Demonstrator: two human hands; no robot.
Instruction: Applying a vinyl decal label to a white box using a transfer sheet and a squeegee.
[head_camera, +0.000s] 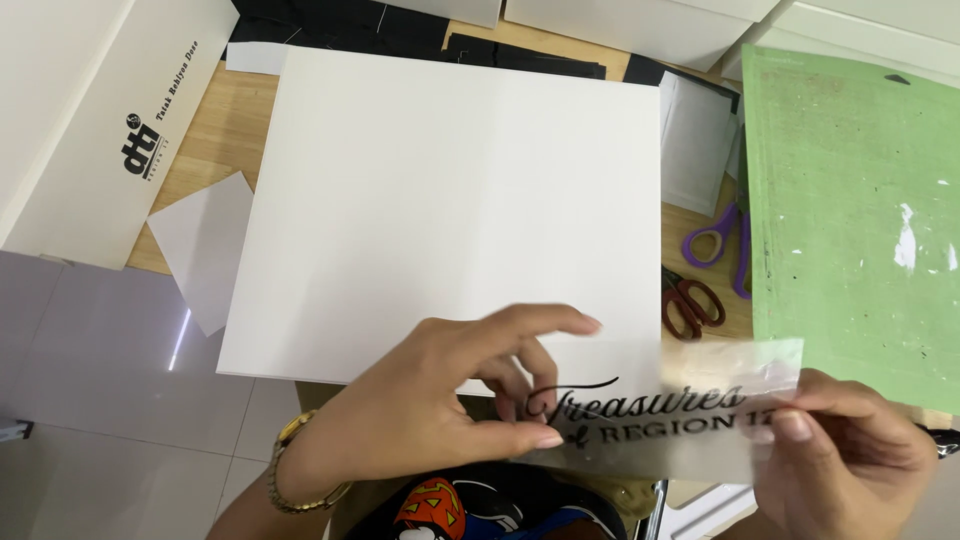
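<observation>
We hold a clear strip (660, 405) with black lettering between both hands, low in the view, just off the near edge of the white board (450, 200). Our left hand (440, 400) pinches the strip's left end, thumb and bent fingers closed on it, index finger stretched out over the board's edge. Our right hand (850, 450) grips the right end, thumb on top of the film. The strip hangs roughly level, its right end slightly higher, partly over the board's near right corner.

The board lies flat on a wooden table (215, 125). To the right of it lie red scissors (690, 305) and purple scissors (725, 240), close together, beside a green mat (860, 180). A white box (100, 130) sits at far left.
</observation>
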